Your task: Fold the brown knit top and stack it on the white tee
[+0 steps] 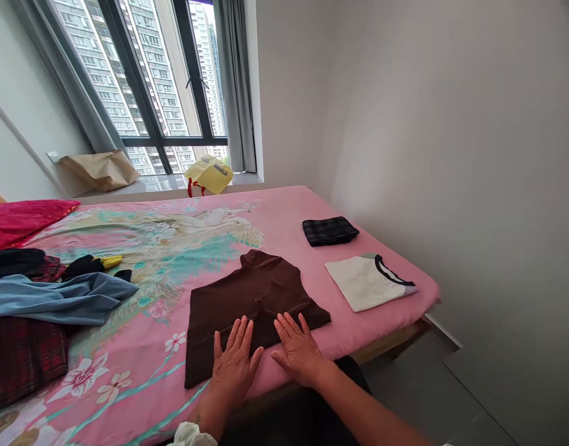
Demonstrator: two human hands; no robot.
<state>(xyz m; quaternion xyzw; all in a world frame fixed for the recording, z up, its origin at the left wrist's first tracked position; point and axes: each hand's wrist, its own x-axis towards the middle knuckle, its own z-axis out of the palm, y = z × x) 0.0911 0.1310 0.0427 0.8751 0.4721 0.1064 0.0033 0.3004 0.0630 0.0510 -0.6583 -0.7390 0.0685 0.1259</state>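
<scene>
The left hand (235, 363) and right hand (299, 351), spread flat and gripping nothing, rest on a brown shirt (254, 297) that could crease if they push unevenly.

Two human arms. Left grip (233, 362): bare hand, slim fingers, nails look short. Left forearm (211, 412): small dark mark (198, 419) near the wrist, maybe ink, too small to read. Cream-white cuff (194, 435) just past it, gathered and ruffled, soft fabric; sleeve end or band, can't tell, cut off by frame. Right grip (297, 353): bare hand too, same build. Right forearm (359, 402) bare along most of its length; tiny pale bit (448, 444) at the bottom edge, unclear. Lap clothing (307, 421): black, plain, details lost in shadow.
</scene>
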